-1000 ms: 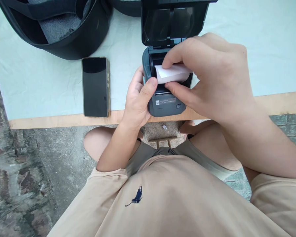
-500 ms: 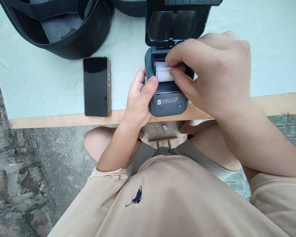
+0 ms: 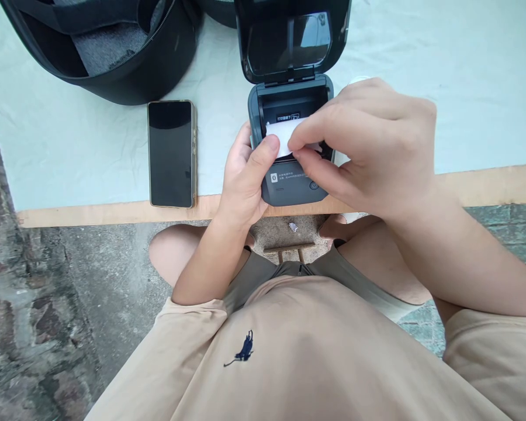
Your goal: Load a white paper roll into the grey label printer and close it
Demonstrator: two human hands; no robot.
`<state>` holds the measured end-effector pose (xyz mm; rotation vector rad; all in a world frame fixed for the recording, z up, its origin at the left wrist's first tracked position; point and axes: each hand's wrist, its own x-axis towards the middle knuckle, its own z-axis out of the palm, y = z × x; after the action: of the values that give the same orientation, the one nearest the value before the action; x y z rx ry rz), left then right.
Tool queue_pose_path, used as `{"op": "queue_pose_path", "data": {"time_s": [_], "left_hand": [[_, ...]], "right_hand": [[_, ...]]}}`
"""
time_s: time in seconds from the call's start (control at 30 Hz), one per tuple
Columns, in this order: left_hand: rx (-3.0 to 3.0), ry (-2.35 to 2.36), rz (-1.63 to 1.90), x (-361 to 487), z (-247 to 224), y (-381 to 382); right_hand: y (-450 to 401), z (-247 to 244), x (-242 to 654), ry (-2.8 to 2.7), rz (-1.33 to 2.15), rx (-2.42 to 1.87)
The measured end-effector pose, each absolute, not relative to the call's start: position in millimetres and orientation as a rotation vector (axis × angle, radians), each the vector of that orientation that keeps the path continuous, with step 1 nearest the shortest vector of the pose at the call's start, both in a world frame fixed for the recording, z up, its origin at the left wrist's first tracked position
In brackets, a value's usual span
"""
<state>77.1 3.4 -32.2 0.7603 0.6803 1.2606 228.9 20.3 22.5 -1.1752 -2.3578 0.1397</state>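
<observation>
A dark grey label printer (image 3: 289,196) is held at the table's front edge, its black lid (image 3: 289,44) swung up and away from me. My left hand (image 3: 249,175) wraps round the printer's left side, its thumb lying over the rim by the paper. Between the thumb and fingers of my right hand (image 3: 368,146) is pinched a white paper roll (image 3: 280,135), down inside the printer's compartment. My fingers cover the roll's right part. A printed label shows on the compartment's back wall, and a power button sits on the front panel.
A phone (image 3: 170,153) with a dark screen lies left of the printer. Behind it stands an open black zippered case (image 3: 158,64) with grey lining; part of another case (image 3: 221,10) shows beside it. A pale cloth (image 3: 477,88) covers the wooden table.
The printer has shifted slightly left and its lid has tipped. The paper roll has moved towards the compartment's front, uncovering the printed label behind it. My right hand has moved a little left.
</observation>
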Motion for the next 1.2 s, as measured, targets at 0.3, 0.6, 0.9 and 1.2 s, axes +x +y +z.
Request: {"op": "queue_pose_path", "data": {"time_s": [0.3, 0.6, 0.9, 1.2], "left_hand": [[0.775, 0.703, 1.271, 76, -35, 3], [0.847, 0.719, 1.194, 76, -35, 1], [0.846, 0.700, 1.185, 72, -39, 8], [0.733, 0.677, 1.243, 75, -32, 4]], "right_hand": [[20, 20, 236, -2.174, 0.170, -1.110], [27, 29, 238, -2.290, 0.009, -1.262], [22, 27, 231, -2.224, 0.225, -1.138], [19, 19, 230, -2.213, 0.250, -1.005]]}}
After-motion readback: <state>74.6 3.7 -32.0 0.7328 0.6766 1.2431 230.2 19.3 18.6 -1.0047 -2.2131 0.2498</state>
